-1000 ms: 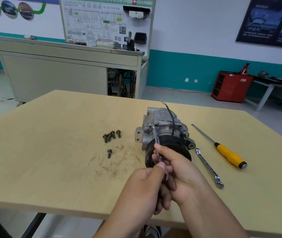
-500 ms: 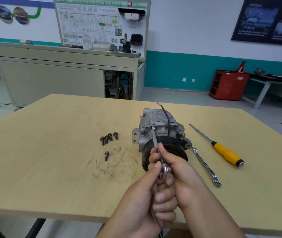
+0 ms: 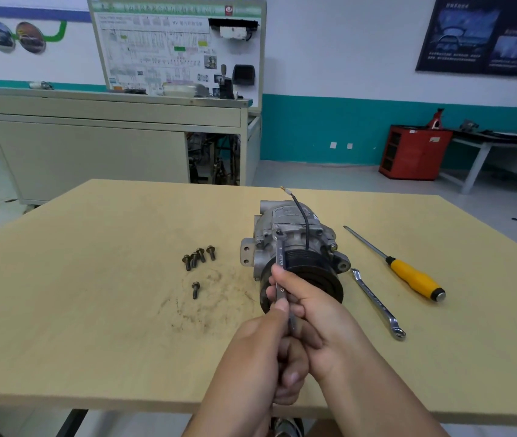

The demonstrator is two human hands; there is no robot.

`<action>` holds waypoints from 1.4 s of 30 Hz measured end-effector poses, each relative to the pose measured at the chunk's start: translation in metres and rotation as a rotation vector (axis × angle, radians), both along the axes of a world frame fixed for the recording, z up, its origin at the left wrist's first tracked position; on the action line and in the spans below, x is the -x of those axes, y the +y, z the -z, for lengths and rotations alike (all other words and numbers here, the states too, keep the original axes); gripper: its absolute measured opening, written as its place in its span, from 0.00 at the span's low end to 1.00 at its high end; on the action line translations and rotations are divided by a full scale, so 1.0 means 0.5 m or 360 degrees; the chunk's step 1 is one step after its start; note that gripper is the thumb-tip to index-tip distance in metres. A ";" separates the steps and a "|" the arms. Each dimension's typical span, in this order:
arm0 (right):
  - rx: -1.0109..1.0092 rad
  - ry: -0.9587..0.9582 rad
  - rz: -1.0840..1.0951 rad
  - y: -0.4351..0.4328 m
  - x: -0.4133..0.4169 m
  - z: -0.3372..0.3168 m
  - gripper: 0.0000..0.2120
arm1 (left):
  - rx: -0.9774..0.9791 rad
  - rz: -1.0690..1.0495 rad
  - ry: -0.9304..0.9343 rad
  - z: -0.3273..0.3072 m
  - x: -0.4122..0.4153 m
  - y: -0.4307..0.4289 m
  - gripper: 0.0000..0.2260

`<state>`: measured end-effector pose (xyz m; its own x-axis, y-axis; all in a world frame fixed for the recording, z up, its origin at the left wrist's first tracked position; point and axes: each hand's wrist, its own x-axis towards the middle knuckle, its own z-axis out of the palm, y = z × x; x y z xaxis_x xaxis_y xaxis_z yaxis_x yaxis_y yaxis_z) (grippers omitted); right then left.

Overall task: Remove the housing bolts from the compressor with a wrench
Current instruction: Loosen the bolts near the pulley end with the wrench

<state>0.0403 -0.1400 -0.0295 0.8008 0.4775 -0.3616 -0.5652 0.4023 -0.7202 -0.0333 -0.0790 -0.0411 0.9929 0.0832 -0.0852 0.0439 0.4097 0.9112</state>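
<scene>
Together, left hand [image 3: 258, 351] and right hand [image 3: 323, 320], fingers around the wrench [image 3: 281, 258] on compressor [image 3: 295, 234].

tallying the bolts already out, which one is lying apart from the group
The lone bolt, nearest the front edge of the table, lying by itself on the scuffed patch. The other four lie bunched together farther back, left of the compressor.

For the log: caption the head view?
Left hand and right hand grip the wrench on the compressor; five loose bolts nearby.
</scene>
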 end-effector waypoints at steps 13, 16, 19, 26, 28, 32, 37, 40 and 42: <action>0.0054 0.0023 0.0016 -0.001 0.006 -0.005 0.11 | -0.0089 -0.0036 0.0041 0.012 -0.002 -0.002 0.27; 0.0060 0.0021 0.0026 0.002 0.006 -0.004 0.10 | -0.0127 -0.0060 0.0039 0.010 -0.001 0.000 0.27; 0.0095 -0.0030 0.0023 0.003 0.006 -0.002 0.10 | -0.0205 -0.0061 0.0029 0.010 -0.002 0.000 0.27; 0.0073 -0.0043 0.0036 0.003 0.004 -0.003 0.11 | -0.0215 -0.0061 0.0004 0.010 -0.007 0.002 0.27; 0.0071 -0.0043 0.0040 0.003 0.004 -0.003 0.11 | -0.0219 -0.0058 0.0004 0.012 -0.008 0.002 0.27; 0.0061 -0.0028 0.0023 0.003 0.004 -0.005 0.11 | -0.0236 -0.0061 0.0006 0.013 -0.006 0.004 0.27; 0.0031 -0.0018 0.0040 0.006 0.004 -0.008 0.10 | -0.0232 -0.0076 -0.0010 0.013 -0.005 0.004 0.26; 0.0036 -0.0024 0.0039 0.005 0.005 -0.008 0.11 | -0.0221 -0.0090 -0.0011 0.013 -0.005 0.004 0.26; 0.0032 -0.0021 0.0042 0.006 0.007 -0.008 0.11 | -0.0214 -0.0096 -0.0006 0.014 -0.005 0.004 0.27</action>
